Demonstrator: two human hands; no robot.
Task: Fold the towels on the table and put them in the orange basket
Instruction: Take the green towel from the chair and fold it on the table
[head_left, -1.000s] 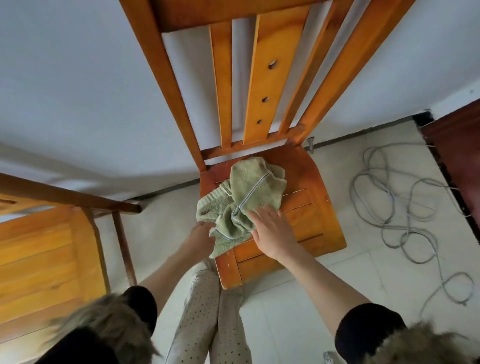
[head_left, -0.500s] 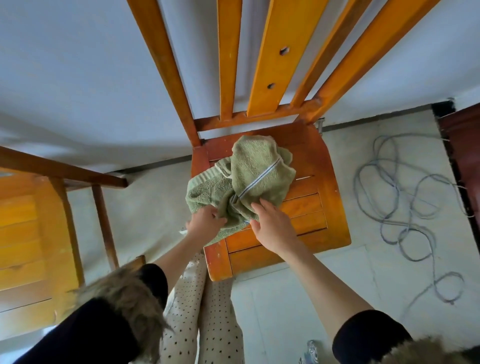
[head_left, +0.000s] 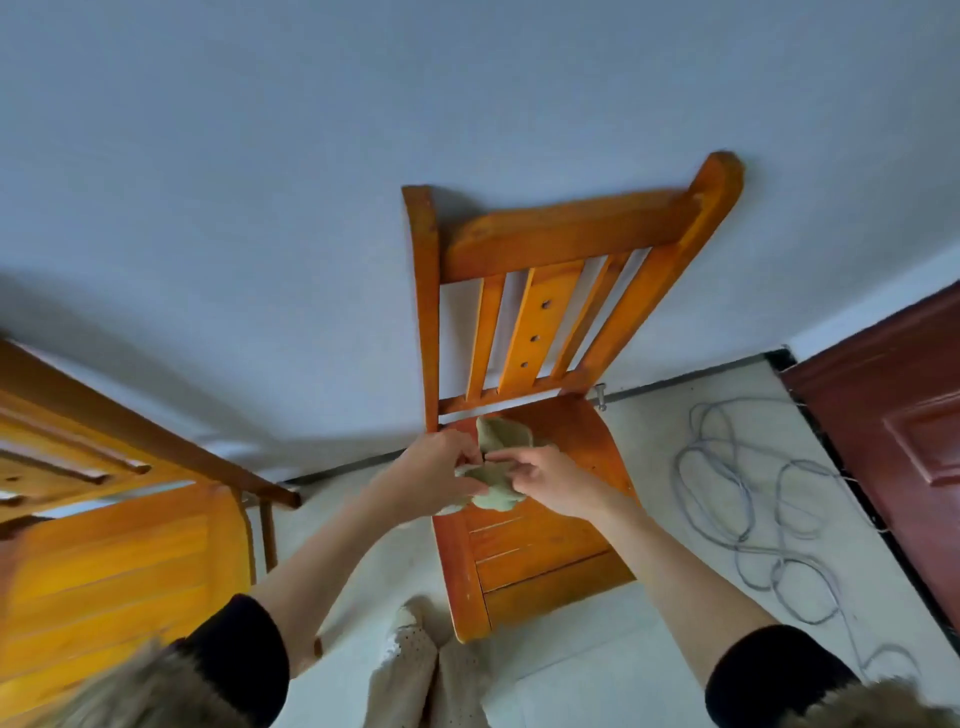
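Observation:
A crumpled green towel (head_left: 497, 441) is bunched above the seat of an orange wooden chair (head_left: 524, 545). My left hand (head_left: 434, 470) grips the towel's left side with curled fingers. My right hand (head_left: 548, 480) pinches its right side, thumb and fingers closed on the cloth. Both hands meet at the towel and cover much of it. No orange basket is in view.
The chair's slatted back (head_left: 545, 291) leans against a white wall. A second orange wooden piece of furniture (head_left: 104, 566) stands at the left. A grey cable (head_left: 753, 499) lies coiled on the tiled floor at the right, beside a dark red door (head_left: 893, 431).
The view has pulled back and up, showing the whole chair. Both hands have closed on the towel and gathered it into a smaller bunch, lifted off the seat.

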